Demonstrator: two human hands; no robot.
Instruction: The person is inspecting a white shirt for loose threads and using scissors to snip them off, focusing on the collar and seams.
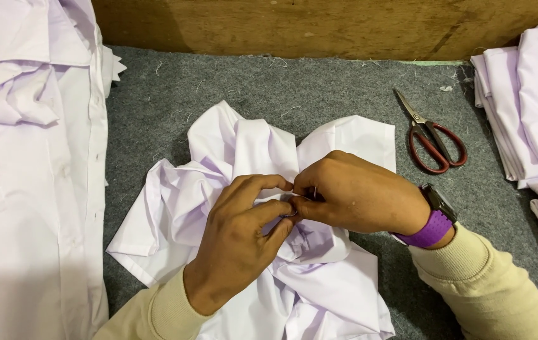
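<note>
1. Along the left edge of the frame we note a stack of pale lilac-white shirts (23,176) lying flat, with a button placket running down its right side and a collar at the upper left.

2. The work surface is a grey felt mat (319,88) strewn with loose thread ends; a wooden board (319,25) borders it across the top of the frame.

3. At the centre of the frame lies a crumpled white shirt (244,151), bunched and creased, spreading from the middle down to the bottom edge.

4. Our left hand (237,245) rests on the crumpled white shirt in the lower centre. Its thumb and forefinger are curled inward and pinch a small fold of the cloth at the middle of the bunch. The sleeve is cream-coloured.

5. Just right of it, our right hand (357,195) meets the left hand fingertip to fingertip over the same fold. Its fingers are clenched on the cloth; something small and thin appears to be nipped between them, but we cannot tell what it is.

6. The right wrist bears a watch with a purple strap (432,228).

7. In the upper right, well apart from both hands, red-handled scissors (431,140) lie closed on the mat, blades pointing to the upper left.

8. At the right edge of the frame we record a pile of folded white garments (533,101).
</note>
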